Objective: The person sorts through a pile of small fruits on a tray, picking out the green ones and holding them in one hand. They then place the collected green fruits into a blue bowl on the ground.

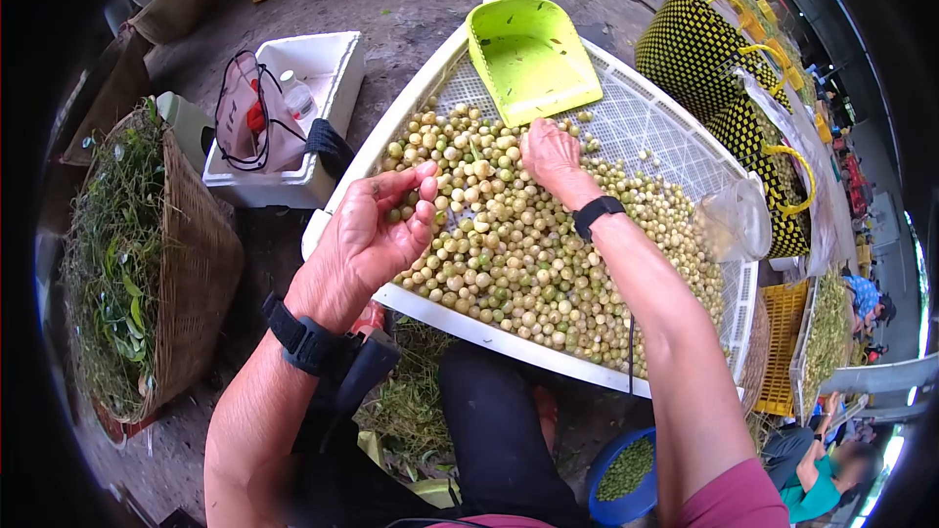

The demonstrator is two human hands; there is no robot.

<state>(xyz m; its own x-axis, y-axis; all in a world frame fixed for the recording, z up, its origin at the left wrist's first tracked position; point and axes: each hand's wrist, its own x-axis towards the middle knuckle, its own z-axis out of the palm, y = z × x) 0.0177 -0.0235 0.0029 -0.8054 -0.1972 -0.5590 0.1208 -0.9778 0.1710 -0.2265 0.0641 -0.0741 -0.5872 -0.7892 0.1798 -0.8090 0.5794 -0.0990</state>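
Note:
A white mesh tray (489, 334) holds a thick layer of small round green and yellowish fruits (523, 269). Over its left part is my left hand (377, 230), palm up, fingers curled round some of the green fruits. My right hand (553, 154) reaches down at the upper middle of the layer, fingers bent together at the fruits; whatever is between its fingertips is hidden. Just above it, a lime-green dustpan (538, 54) rests on the tray's far edge. A clear plastic container (734, 220) lies at the tray's right side.
Left stand a wicker basket (201, 254) of leafy stems and a white foam box (269, 191) with a bag and bottle. A blue bowl (597, 474) of green pieces is below the tray. Yellow-black woven bags (685, 49) stand right; a person (822, 479) sits at lower right.

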